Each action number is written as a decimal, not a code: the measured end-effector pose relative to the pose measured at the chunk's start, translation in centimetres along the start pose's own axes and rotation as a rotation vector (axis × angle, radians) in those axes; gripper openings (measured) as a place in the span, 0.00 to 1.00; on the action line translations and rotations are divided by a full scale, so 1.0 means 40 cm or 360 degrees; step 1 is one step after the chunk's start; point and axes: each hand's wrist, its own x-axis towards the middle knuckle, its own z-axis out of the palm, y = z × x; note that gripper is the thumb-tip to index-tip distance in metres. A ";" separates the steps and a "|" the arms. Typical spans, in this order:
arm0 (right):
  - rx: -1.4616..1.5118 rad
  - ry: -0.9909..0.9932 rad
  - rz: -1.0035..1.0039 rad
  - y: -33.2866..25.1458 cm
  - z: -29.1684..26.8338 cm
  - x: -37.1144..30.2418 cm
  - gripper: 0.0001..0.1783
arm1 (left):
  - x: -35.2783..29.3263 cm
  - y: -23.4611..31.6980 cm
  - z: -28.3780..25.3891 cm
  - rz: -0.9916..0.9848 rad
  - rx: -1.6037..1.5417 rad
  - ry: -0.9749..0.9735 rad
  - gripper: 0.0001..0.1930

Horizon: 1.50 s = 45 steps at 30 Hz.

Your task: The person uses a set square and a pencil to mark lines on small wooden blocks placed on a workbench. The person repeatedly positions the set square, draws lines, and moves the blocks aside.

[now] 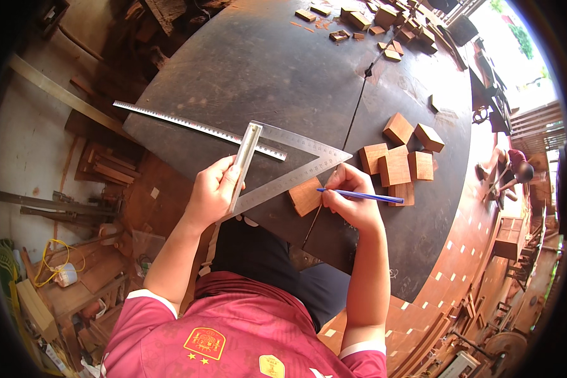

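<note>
Dark worktop (246,69) fills the middle, a narrow seam (353,113) across it. Far end: scatter of small wood pieces (359,20). Metal ruler (183,121) lies left of centre, one end passing under the set square's thick edge and showing in its opening. Set square (296,179), triangular, point toward the right. Six wood blocks (394,167) bunched right of that point, some overlapping in view. Left hand (213,189): grip closed on the set square's thick edge. Right hand (361,211): narrow grip, pinching a blue pen (384,198), tip at the right edge of a lone block (305,197); contact unclear. Lone block sits at the worktop's near side, just beside the set square's lower arm; can't tell if touching.
</note>
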 end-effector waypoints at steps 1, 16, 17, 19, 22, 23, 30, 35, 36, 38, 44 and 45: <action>0.0020 0.0001 0.0035 -0.010 0.002 -0.001 0.08 | -0.001 -0.002 0.000 -0.0002 -0.0012 0.0004 0.18; 0.0005 0.0028 0.0074 -0.015 0.004 -0.003 0.08 | 0.011 0.026 0.031 -0.0006 0.0005 0.0078 0.17; -0.0011 0.0036 0.0077 -0.017 0.005 -0.002 0.08 | 0.015 0.027 0.036 0.0010 0.0011 0.0077 0.17; 0.0025 0.0043 0.0097 -0.019 0.008 -0.003 0.08 | 0.022 0.027 0.044 0.0041 0.0023 0.0075 0.17; -0.0061 0.0087 0.0067 -0.019 0.012 -0.003 0.09 | 0.029 0.014 0.046 0.0013 -0.0011 0.0109 0.17; -0.0111 0.0106 0.0047 -0.020 0.014 -0.002 0.09 | 0.031 0.012 0.045 0.0019 -0.0015 0.0104 0.17; -0.0035 0.0089 0.0091 -0.032 0.020 -0.002 0.08 | 0.039 0.011 0.051 0.0031 -0.0024 0.0094 0.16; -0.0021 0.0077 0.0111 -0.032 0.020 -0.004 0.08 | 0.042 0.015 0.048 0.0022 -0.0012 0.0073 0.16; -0.0025 0.0078 0.0111 -0.031 0.019 -0.004 0.08 | 0.043 0.015 0.047 0.0023 -0.0014 0.0066 0.16; -0.0032 0.0078 0.0111 -0.029 0.018 -0.003 0.08 | 0.042 0.015 0.047 0.0028 -0.0006 0.0067 0.16; -0.0057 0.0104 0.0103 -0.020 0.017 -0.001 0.08 | 0.043 0.011 0.052 0.0030 0.0007 0.0090 0.16; -0.0065 0.0103 0.0108 -0.020 0.016 -0.001 0.09 | 0.043 0.012 0.054 0.0023 0.0014 0.0096 0.16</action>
